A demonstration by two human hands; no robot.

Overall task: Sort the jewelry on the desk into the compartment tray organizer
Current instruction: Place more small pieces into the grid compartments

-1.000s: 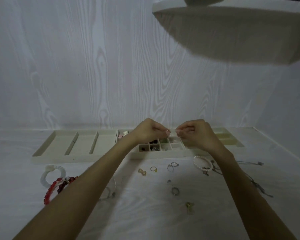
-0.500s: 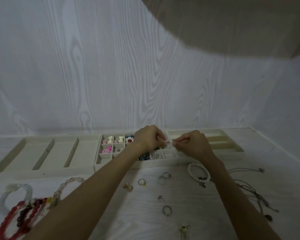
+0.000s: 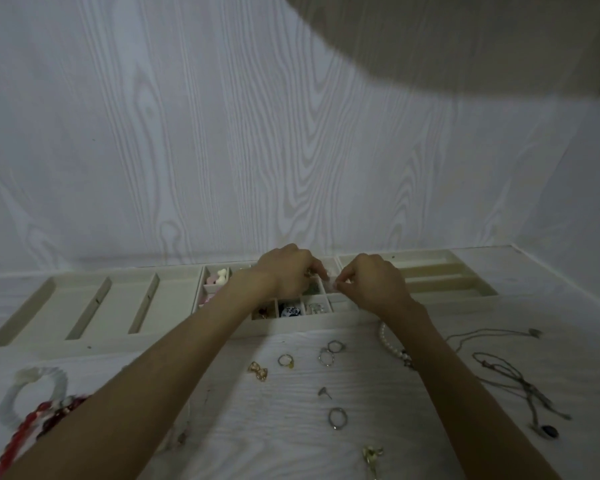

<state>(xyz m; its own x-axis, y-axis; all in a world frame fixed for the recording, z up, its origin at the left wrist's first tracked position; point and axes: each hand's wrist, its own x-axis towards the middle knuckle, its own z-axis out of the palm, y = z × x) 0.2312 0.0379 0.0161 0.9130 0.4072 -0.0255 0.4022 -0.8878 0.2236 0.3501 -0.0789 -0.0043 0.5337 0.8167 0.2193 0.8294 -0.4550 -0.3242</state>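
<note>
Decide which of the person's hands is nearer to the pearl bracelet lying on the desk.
Right. The right hand is over the tray, just beyond the pearl bracelet, whose strand passes under that wrist. The left hand is farther left.

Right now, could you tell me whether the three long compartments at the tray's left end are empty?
Empty: the three long compartments show only bare beige floor between their dividers.

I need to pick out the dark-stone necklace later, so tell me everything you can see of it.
The necklace is a thin greyish cord or chain, which cannot be told, lying loose in tangled loops on the desk, far right, apart from the tray organizer. Its dark oval pendant lies at the near end, flat on the desk. Neither hand touches it; another thin necklace lies just beyond it.
</note>
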